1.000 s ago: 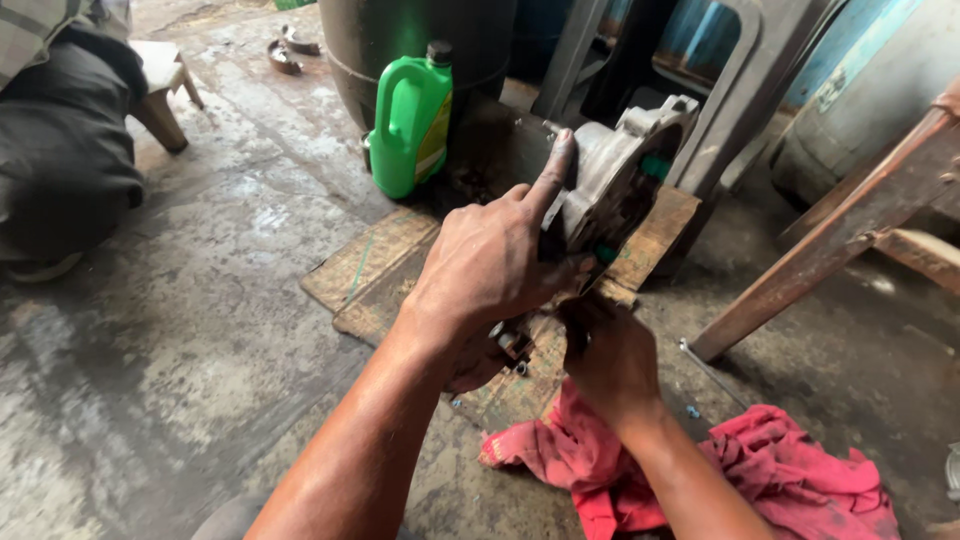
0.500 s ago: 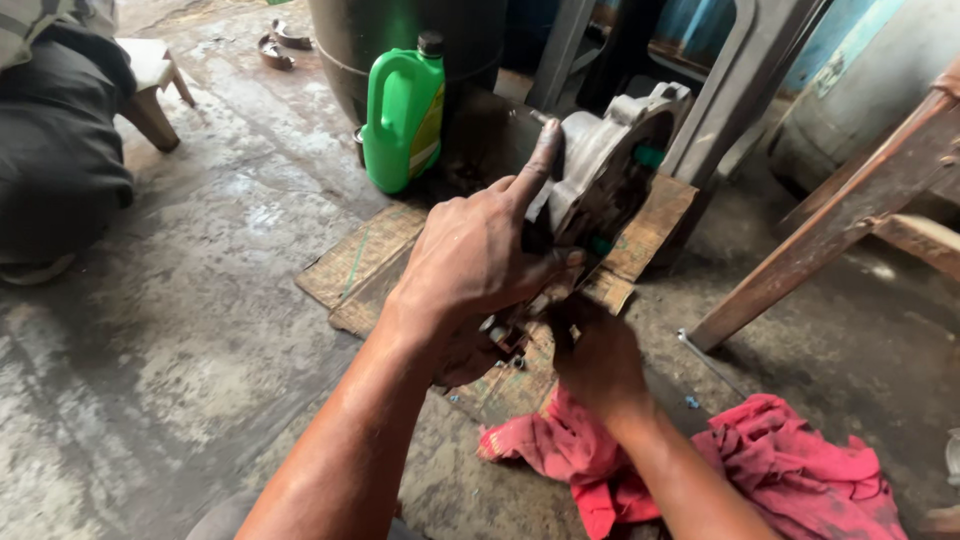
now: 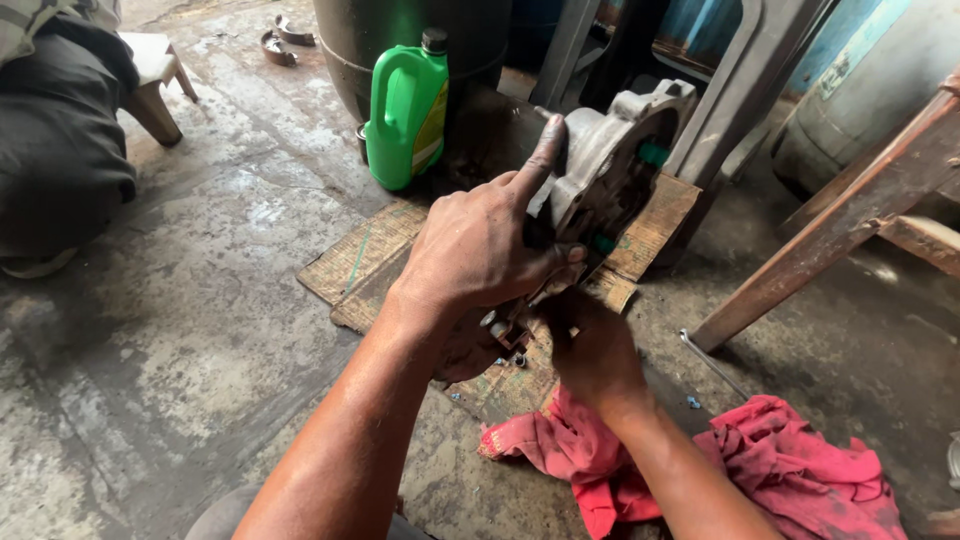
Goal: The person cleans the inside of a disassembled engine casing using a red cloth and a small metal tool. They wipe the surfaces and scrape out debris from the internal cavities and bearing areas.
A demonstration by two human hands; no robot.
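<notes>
1. Firmly, the left hand [image 3: 480, 250] wraps the near side of a grey cast-metal housing with rounded lugs and green plugs [image 3: 615, 170], forefinger stretched up along its face toward 12 o'clock, the other fingers curled round its lower edge.
2. At 5 o'clock from it, the right hand [image 3: 590, 355] is closed under the housing's lower end; what its fingers pinch is hidden, so whether it holds a small part cannot be told.
3. The housing is held tilted above a flattened brown cardboard sheet [image 3: 370, 260] on the concrete floor [image 3: 150, 380].
4. It looks heavy, rigid and likely oily, so probably slippery; the thick rim and lugs seem the safest places to grip, not the green plugs.
5. Further out: a crumpled red rag [image 3: 790, 470] at 5 o'clock, a green plastic jug with a black cap [image 3: 405, 120] at 11 o'clock, a seated person's dark trousers [image 3: 60, 150] at 10 o'clock.
</notes>
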